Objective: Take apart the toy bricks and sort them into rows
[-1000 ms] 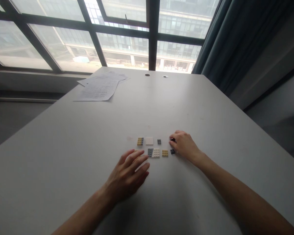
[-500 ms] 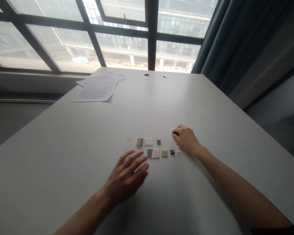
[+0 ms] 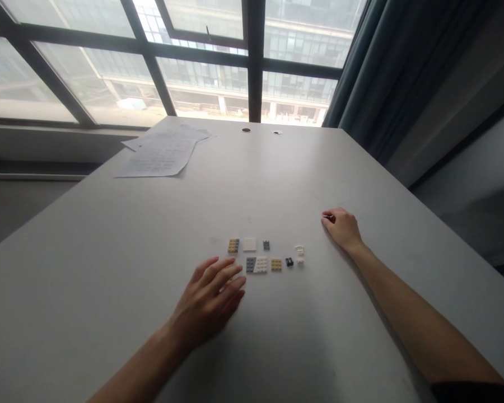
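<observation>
My left hand (image 3: 210,299) rests over the table with its fingers stretched and slightly spread, holding nothing. Its fingertips are close to a blue-grey toy plate (image 3: 250,265), which lies against a white studded plate (image 3: 261,265). Farther right in that row are a tan plate (image 3: 276,265), a small black piece (image 3: 289,261) and a tiny white piece (image 3: 300,262). Behind them lie a tan-and-grey brick (image 3: 233,245), a smooth white tile (image 3: 249,244), a dark grey piece (image 3: 266,245) and a whitish piece (image 3: 299,249). Beyond, my right hand (image 3: 343,226) is curled in a pinch; its contents are unclear.
The white table (image 3: 151,235) runs up to the window. Printed papers (image 3: 157,154) lie at its far left, and two round cable holes (image 3: 246,130) sit near the far edge. A dark curtain (image 3: 373,84) hangs at the right.
My right hand has moved right and slightly away from the toy pieces, uncovering the whitish piece. My left hand stays near the row's left end. The view has shifted slightly.
</observation>
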Demonstrator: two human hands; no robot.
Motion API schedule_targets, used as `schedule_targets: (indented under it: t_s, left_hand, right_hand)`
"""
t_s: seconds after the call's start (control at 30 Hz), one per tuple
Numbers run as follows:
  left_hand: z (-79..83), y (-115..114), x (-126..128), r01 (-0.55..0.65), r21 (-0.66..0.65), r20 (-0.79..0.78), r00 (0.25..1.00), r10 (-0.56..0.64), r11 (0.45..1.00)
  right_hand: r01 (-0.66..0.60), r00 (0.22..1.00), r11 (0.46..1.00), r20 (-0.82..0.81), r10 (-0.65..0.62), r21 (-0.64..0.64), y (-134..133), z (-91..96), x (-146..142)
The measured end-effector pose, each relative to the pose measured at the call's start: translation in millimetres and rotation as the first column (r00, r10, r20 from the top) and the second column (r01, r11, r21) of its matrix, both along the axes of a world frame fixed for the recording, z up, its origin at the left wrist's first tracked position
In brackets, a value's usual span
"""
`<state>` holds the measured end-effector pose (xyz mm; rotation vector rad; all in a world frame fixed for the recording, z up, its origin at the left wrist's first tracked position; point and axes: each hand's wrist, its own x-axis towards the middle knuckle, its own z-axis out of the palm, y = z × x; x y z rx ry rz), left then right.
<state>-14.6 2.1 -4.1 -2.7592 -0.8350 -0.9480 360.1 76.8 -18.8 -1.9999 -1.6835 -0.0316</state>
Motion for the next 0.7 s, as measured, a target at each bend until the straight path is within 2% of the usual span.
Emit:
schedule_targets:
  t_s: [0.1,0.23,0.47,0.6,0.7]
  left_hand:
    - [-1.0,1.7,-2.0,-0.02,0.008,0.0,1.0,0.02,1.0]
    - [-2.3,4.8,-4.7,-0.047,0.009,-0.008,0.999,0.047,0.999]
    - [-0.7,26.9,-14.7,-0.22,-0.027,-0.079,0.973,0.217,0.975]
    - [6.9,36.7,-6.9,-0.161,-0.093,-0.17,0.975,0.143,0.983]
    - [17.6,39.6,14.4,-0.083,-0.143,-0.239,0.97,0.047,0.986]
  right_hand:
    - [-0.022,0.999,0.998,-0.029,0.024,0.053,-7.5,0.4,-6.9]
    - [-0.12,0.993,0.99,0.027,0.118,0.077,-26.5,2.8,-18.3]
    - [-0.294,0.955,0.955,0.052,0.292,0.032,-57.0,5.0,-33.1]
    - [-0.359,0.933,0.933,-0.001,0.359,0.01,-62.3,4.9,-41.0]
    - [-0.398,0.917,0.917,-0.037,0.398,0.0,-63.6,3.5,-47.9]
